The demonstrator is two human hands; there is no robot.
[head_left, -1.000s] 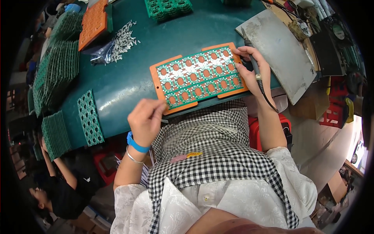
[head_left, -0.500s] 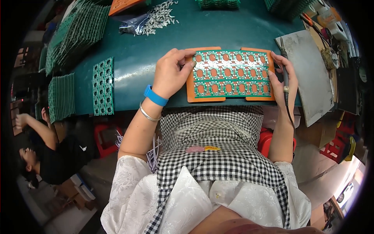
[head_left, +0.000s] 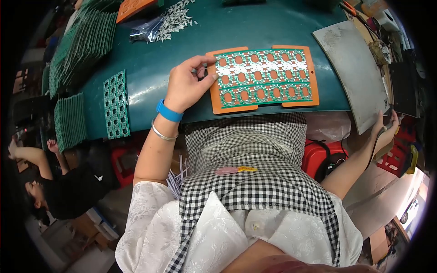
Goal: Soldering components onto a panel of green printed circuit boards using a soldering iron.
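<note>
The green circuit-board panel (head_left: 266, 78) lies in the orange fixture (head_left: 314, 86), which rests flat on the green bench (head_left: 157, 79), its near side just beside the bench's front edge. The left hand (head_left: 189, 84) has thumb and forefinger, spread a little apart, at the fixture's left edge; whether they grip it or merely steady it, I cannot tell. The right hand (head_left: 387, 129) is well to the right of the fixture, fingers bent near a dark cord (head_left: 374, 148) that trails down past the wrist; what they close on is mostly hidden, so its hold cannot be told. With support on the left side only, a pull or a bump could swing the fixture round, or push its near side over the bench edge. The cord could catch on the grey slab (head_left: 353, 73) to the right of the fixture and jerk the right hand. Glare across the panel's upper rows could hide a flaw there. A careless sweep beyond and left of the fixture could scatter the small pale parts (head_left: 175, 22), and one farther left could knock the loose perforated panel (head_left: 115, 105).
</note>
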